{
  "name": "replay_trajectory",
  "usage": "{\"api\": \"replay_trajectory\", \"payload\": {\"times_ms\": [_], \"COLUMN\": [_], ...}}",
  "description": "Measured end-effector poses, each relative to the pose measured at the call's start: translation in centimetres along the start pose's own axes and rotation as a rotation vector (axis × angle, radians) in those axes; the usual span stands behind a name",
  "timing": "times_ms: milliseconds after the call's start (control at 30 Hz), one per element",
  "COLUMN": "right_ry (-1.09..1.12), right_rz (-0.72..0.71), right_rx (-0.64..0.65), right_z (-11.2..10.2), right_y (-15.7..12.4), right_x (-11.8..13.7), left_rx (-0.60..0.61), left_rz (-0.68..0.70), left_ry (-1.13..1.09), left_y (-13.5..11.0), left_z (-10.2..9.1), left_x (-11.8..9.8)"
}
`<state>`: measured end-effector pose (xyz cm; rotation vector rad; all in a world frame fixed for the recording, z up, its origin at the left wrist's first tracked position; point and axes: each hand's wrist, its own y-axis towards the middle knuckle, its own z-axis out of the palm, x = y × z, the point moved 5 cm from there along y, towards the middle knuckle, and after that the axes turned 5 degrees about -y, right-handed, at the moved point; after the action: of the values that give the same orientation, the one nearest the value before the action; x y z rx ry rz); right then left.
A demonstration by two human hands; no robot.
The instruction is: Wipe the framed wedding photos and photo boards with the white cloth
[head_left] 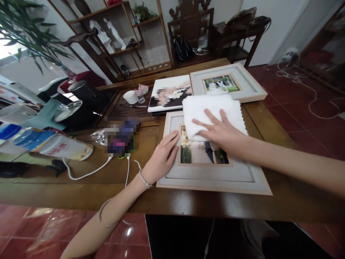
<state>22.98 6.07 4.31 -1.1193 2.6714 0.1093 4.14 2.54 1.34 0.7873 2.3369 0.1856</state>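
White cloth [231,111] lay folded over the upper part of the nearest picture frame [205,177], covering some of its photograph and reaching past its far edge. The right hand [221,129] rested on top with its fingers spread apart, pressed flat against the fabric rather than gripping it. The left hand [161,162], a bracelet [145,180] at its wrist, lay on the frame's left side, fingers close together and extended, the thumb a little apart. This frame sat flat on the wooden table [229,207], near its front edge. Just beyond lay a photo panel [170,93] and a second frame [198,84], side by side. A white cup [130,97] stood left of the panel, and a plastic bottle [54,142] lay in view well to the left.
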Motion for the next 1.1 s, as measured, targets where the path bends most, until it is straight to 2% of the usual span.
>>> {"api": "replay_trajectory", "payload": {"times_ms": [100, 233, 267, 333, 400, 467, 600, 700, 767, 900, 1000, 1100], "right_ry": [0.04, 0.14, 0.152, 0.214, 0.267, 0.284, 0.183, 0.091, 0.063, -0.029, -0.025, -0.008], "right_rz": [-0.025, 0.028, 0.037, 0.042, 0.039, 0.036, 0.014, -0.044, -0.055, 0.064, 0.108, 0.079], "right_rx": [0.026, 0.092, 0.068, -0.107, -0.227, -0.263, -0.223, -0.129, -0.115, -0.129, -0.01, 0.092], "right_z": [-0.1, -0.2, -0.4, -1.3, -1.7, -1.6, -0.4, 0.2, -0.2, -1.1, -0.5, 0.0], "right_y": [-1.1, -4.1, -5.0, -6.7, -8.0, -8.5, -7.2, -5.0, -3.4, 0.0, 1.5, 1.1], "right_x": [2.8, 7.4, 8.5, 10.4, 11.6, 11.9, 9.7, 6.0, 3.1, -1.6, -2.1, 0.2], "left_rx": [-0.004, -0.001, 0.002, 0.009, 0.009, 0.006, 0.009, 0.008, 0.004, 0.0, -0.014, -0.014], "left_rz": [0.004, 0.006, 0.004, 0.0, -0.005, -0.006, 0.001, 0.002, -0.003, -0.012, -0.008, -0.016], "left_ry": [-0.006, 0.006, 0.011, 0.018, 0.021, 0.023, 0.035, 0.028, 0.012, -0.016, -0.033, -0.034], "left_y": [0.0, -0.1, -0.1, -0.1, -0.1, -0.1, -0.1, -0.1, -0.1, -0.1, -0.1, -0.1], "left_z": [0.0, 0.0, 0.0, 0.0, 0.0, 0.0, 0.1, 0.1, 0.1, 0.0, -0.2, -0.2], "left_x": [0.0, 0.1, 0.1, 0.0, -0.1, -0.1, -0.1, -0.1, -0.1, -0.1, -0.1, 0.0]}}
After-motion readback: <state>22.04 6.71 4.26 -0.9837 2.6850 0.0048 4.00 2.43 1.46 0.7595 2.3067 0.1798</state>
